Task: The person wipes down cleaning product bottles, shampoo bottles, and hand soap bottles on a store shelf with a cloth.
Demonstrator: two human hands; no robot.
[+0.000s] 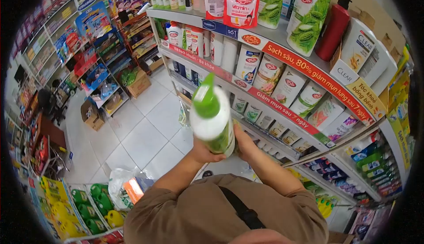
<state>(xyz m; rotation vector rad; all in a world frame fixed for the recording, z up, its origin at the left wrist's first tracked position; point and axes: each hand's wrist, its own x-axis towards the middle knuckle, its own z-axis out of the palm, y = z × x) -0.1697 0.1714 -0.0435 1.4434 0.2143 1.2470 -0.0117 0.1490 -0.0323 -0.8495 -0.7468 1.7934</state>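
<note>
Bottle [212, 127], white with a green pump head [206, 98] and green printing low on its side, is upright, held out in front of the person's chest. Left hand [205, 153] is curled round its lower part, the thumb laid across the near side. Right hand [244, 143] is partly closed at the other side of the bottle, right beside it; its fingertips are hidden, so I can't tell how firmly it grips, if at all.

Ahead and to the right of the right hand is a shelf unit [282, 94] packed with toiletries. On its top level, beyond that hand, a red pouch [241, 3] is near green-and-white bottles [309, 20], and farther right a dark red pump bottle [334, 32] is beside a CLEAR display box [342, 69].

To the left of the left hand lies a pale tiled floor [143, 131], with an open cardboard box [92, 116] well apart from it. Nearer the person's body on that side are a plastic bag [118, 186] and green jugs [102, 200].
</note>
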